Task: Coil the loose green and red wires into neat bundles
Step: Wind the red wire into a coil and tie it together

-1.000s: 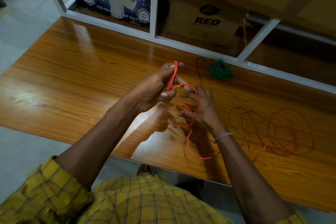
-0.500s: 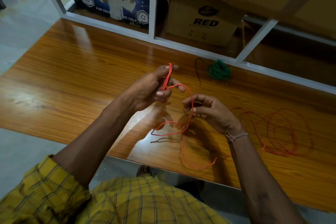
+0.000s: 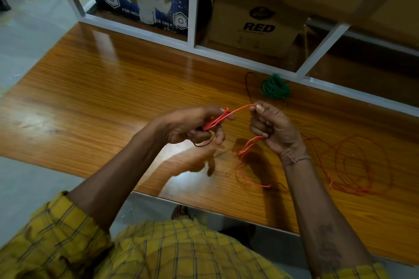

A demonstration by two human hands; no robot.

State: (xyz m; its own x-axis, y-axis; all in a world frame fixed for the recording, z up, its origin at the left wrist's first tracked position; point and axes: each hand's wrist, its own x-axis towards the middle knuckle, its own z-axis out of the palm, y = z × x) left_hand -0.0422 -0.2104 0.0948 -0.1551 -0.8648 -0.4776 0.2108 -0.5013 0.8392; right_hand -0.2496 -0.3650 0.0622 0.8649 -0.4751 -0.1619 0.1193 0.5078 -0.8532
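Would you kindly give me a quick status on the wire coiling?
Left hand gripping red wire loops. Right hand pinching its strand. Green bundle done.

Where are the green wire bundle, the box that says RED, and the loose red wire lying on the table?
green wire bundle (image 3: pixel 275 86), head view, middle of the coil.
RED box (image 3: pixel 258 27), head view, on the printed word.
loose red wire (image 3: pixel 353 163), head view, among its loops on the tabletop.
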